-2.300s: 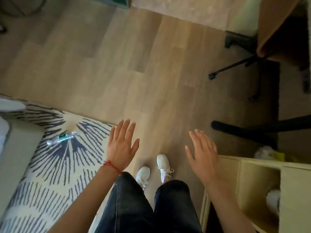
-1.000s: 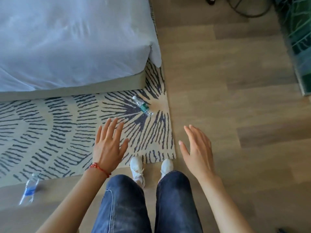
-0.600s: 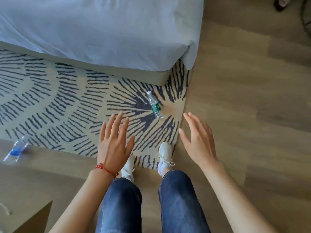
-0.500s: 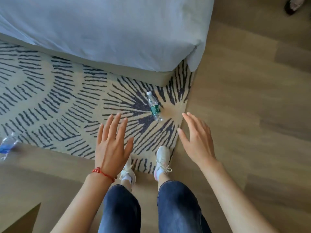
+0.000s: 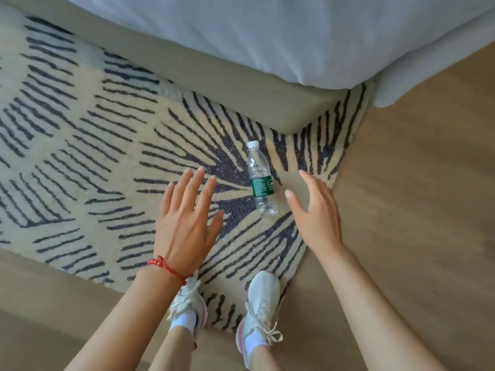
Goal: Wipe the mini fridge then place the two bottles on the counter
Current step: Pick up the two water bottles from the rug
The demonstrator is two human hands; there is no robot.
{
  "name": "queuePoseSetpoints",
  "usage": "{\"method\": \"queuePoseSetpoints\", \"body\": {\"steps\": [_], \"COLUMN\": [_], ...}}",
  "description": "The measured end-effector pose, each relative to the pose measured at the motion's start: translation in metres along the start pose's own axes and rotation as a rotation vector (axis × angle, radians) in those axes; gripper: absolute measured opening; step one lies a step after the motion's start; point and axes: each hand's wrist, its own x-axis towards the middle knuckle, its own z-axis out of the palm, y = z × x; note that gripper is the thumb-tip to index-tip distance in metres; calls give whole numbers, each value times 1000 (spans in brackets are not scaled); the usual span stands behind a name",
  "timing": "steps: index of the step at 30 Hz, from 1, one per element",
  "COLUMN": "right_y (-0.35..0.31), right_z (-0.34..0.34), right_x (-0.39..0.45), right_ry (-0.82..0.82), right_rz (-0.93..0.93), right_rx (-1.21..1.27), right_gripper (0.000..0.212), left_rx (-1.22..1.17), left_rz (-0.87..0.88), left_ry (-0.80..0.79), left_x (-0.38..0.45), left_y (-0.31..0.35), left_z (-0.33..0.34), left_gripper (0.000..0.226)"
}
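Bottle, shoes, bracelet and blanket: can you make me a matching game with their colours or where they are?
Things:
1. bottle
2. shoes
3. bracelet
4. blanket

Clues:
A. red, around the left wrist
B. white, hanging over the bed's edge
C. lying on its side on the striped rug, green label
D. pale, standing at the rug's corner

Pairs: 1-C, 2-D, 3-A, 4-B

The left hand and right hand are open, on either side of the bottle, not touching it.
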Motion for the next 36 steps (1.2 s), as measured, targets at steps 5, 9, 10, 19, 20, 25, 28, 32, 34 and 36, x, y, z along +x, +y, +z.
{"method": "queuePoseSetpoints", "body": {"steps": [5, 9, 10, 19, 20, 25, 28, 32, 34, 36], "right_y": [38, 62, 66, 65, 62, 25, -15, -78, -112, -149], "right_z": [83, 139, 150, 185, 181, 138, 104, 58, 36, 13], "right_x": [50, 88, 98, 127, 125, 99, 76, 37, 17, -3], "right_ry": [-42, -88, -91, -75, -87, -138, -141, -202, -248, -288], "right_rz": [42, 128, 159, 320, 318, 317, 282, 231, 195, 147], "right_rx": [-23, -44, -38, 59, 97, 262, 362, 433, 445, 454], "right_gripper": [52, 61, 65, 70, 69, 70, 68, 66, 66, 65], "left_rx": [12, 20, 26, 33, 30, 9, 1, -17, -20, -23], "left_rz": [19, 5, 7, -23, -32, -77, -113, -183, -218, -249], "left_ry": [-3, -16, -23, -67, -65, -74, -78, -52, -24, 21], "left_x": [17, 21, 21, 15, 13, -4, -19, -40, -51, -62], "left_y": [-47, -84, -91, -126, -126, -123, -118, -109, -103, -98], "left_z": [81, 132, 141, 162, 158, 118, 83, 23, -12, -52], "left_gripper": [53, 54, 54, 54, 53, 53, 54, 55, 55, 55]}}
